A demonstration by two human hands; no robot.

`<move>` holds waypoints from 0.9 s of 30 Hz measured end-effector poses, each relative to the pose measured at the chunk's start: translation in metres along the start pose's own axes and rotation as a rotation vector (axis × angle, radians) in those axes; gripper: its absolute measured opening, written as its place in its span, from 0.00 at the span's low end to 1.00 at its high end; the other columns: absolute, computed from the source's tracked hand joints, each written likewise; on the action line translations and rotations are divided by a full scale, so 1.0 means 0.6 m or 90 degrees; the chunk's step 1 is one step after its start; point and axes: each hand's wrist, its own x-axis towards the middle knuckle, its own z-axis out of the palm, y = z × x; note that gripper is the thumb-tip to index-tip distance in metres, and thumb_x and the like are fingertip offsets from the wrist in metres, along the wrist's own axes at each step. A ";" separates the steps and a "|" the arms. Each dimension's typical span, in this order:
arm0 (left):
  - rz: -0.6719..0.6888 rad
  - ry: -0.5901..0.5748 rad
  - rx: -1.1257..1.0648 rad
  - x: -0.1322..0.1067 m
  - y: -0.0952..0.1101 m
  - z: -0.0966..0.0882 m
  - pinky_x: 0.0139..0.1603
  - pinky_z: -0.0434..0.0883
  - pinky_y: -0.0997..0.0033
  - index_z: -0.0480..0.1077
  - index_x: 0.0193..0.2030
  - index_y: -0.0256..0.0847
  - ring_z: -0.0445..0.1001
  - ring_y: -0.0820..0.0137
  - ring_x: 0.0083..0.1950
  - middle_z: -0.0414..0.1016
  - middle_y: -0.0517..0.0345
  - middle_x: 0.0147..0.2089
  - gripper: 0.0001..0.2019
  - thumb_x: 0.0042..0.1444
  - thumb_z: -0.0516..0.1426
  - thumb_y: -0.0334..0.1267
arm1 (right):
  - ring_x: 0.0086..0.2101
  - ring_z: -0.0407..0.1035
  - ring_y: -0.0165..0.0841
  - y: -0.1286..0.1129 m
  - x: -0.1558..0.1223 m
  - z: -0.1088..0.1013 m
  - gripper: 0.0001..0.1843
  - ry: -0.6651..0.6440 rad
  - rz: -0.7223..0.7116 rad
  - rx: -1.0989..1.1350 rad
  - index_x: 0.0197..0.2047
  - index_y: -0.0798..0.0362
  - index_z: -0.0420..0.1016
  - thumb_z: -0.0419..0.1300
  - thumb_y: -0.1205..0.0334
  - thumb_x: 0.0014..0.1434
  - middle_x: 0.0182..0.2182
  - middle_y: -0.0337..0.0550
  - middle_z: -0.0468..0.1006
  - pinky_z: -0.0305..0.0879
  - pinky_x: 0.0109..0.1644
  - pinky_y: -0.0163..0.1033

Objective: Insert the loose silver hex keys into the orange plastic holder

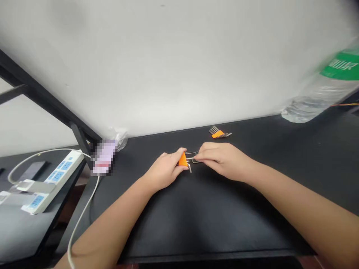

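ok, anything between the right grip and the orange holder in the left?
Just the bent metal keys sticking out of the orange holder; the right grip is at their ends. No separate object visible in that gap. The second key set lies off the line, nearer the wall.

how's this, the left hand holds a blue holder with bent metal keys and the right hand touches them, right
Not blue: the head view shows an orange holder in the left hand. It does hold bent metal keys, and the right hand touches them.
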 end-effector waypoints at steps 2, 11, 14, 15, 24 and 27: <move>0.014 0.002 0.015 0.000 0.004 0.001 0.54 0.68 0.57 0.59 0.67 0.45 0.74 0.61 0.47 0.77 0.53 0.49 0.22 0.70 0.55 0.47 | 0.39 0.74 0.35 -0.010 0.003 0.007 0.15 -0.011 -0.014 -0.003 0.48 0.49 0.81 0.53 0.68 0.70 0.42 0.46 0.79 0.69 0.43 0.40; 0.015 0.021 0.049 0.002 -0.010 0.006 0.59 0.67 0.54 0.58 0.68 0.43 0.73 0.58 0.51 0.76 0.49 0.51 0.23 0.70 0.54 0.45 | 0.33 0.69 0.33 0.002 0.008 0.015 0.04 -0.058 0.104 -0.051 0.39 0.52 0.74 0.58 0.68 0.65 0.39 0.44 0.74 0.66 0.39 0.39; 0.000 0.008 0.053 0.003 -0.017 0.009 0.57 0.68 0.55 0.57 0.70 0.42 0.74 0.60 0.48 0.77 0.50 0.49 0.24 0.71 0.53 0.46 | 0.34 0.70 0.34 0.016 0.002 0.016 0.05 -0.158 0.098 -0.143 0.36 0.52 0.75 0.59 0.67 0.64 0.37 0.45 0.74 0.65 0.39 0.39; -0.002 0.007 0.054 0.003 -0.018 0.009 0.57 0.68 0.55 0.57 0.70 0.43 0.75 0.60 0.48 0.77 0.50 0.49 0.24 0.71 0.53 0.46 | 0.34 0.70 0.35 0.017 0.001 0.019 0.06 -0.175 0.092 -0.171 0.34 0.53 0.74 0.59 0.68 0.63 0.35 0.46 0.74 0.64 0.38 0.40; 0.003 0.006 0.017 0.002 -0.014 0.003 0.56 0.69 0.58 0.58 0.68 0.44 0.76 0.61 0.48 0.78 0.53 0.49 0.22 0.71 0.54 0.45 | 0.30 0.69 0.32 0.000 0.002 0.017 0.07 -0.116 0.179 0.028 0.41 0.52 0.73 0.59 0.71 0.59 0.32 0.41 0.75 0.65 0.34 0.37; 0.021 0.010 -0.011 0.002 -0.011 0.004 0.57 0.68 0.58 0.58 0.68 0.45 0.76 0.61 0.48 0.78 0.53 0.51 0.22 0.71 0.54 0.45 | 0.34 0.73 0.32 -0.001 0.004 0.014 0.21 0.001 0.227 0.324 0.59 0.50 0.70 0.61 0.66 0.62 0.38 0.41 0.77 0.73 0.39 0.39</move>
